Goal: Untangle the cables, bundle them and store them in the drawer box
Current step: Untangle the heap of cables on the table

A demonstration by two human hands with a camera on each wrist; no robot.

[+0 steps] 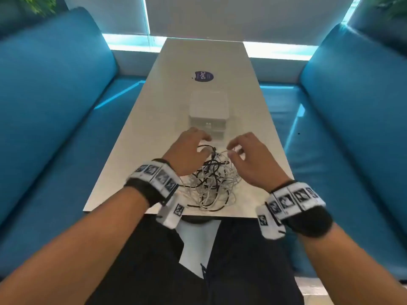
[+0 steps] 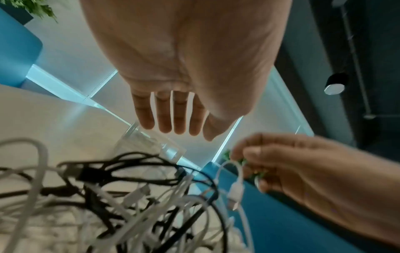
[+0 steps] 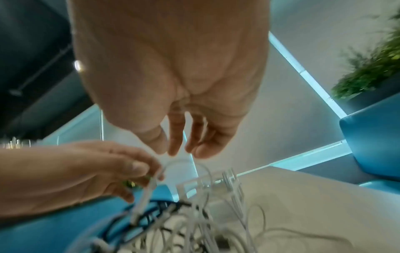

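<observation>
We see the cables (image 1: 210,183), a knot of black and white leads, heaped on the near end of the table (image 1: 141,119), just in front of the clear drawer box (image 1: 208,113), which stands upright further along the middle of the tabletop. Our right hand (image 1: 251,159) hovers over the far right edge of the heap, and its thumb and forefinger pinch a white cable (image 2: 234,172) whose plug dangles below the fingers in the left wrist view. Our left hand (image 1: 187,150) hangs over the far left of the tangle with its fingers (image 2: 164,114) straight, close together and gripping nothing. Beyond the box a dark round sticker (image 1: 204,76) lies on the table. Blue sofas (image 1: 55,95) flank the table on both sides, and green plants (image 3: 372,68) stand behind them.
</observation>
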